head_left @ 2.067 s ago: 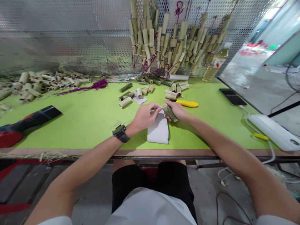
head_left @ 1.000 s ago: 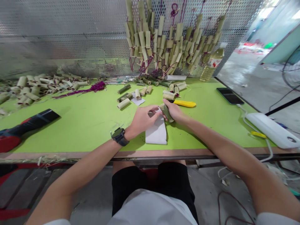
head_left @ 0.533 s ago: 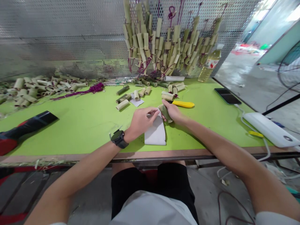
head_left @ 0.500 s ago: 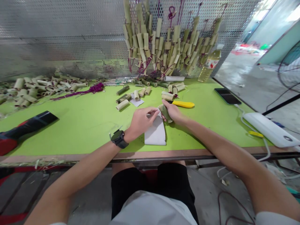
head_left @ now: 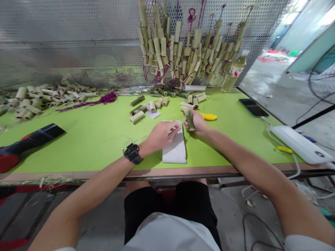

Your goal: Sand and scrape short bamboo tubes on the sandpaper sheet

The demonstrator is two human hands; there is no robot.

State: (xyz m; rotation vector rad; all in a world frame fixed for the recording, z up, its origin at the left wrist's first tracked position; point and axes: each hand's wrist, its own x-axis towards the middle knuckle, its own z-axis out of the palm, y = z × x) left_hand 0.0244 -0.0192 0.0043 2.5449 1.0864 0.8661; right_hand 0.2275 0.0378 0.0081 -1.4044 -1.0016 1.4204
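- The right hand was wrapped around a green bamboo piece, which sat tilted in its grip above the bench, to the right of the white paper.
- The left hand, a black watch on its wrist, lay over the paper's far part with thumb and fingertips close together; whether they pinched anything could not be told.
- The two hands were apart from each other.
- A yellow handle showed just beyond the right hand.
- Farther off lay loose bamboo tubes, with a larger heap at far left near purple string.
- A phone lay at right.
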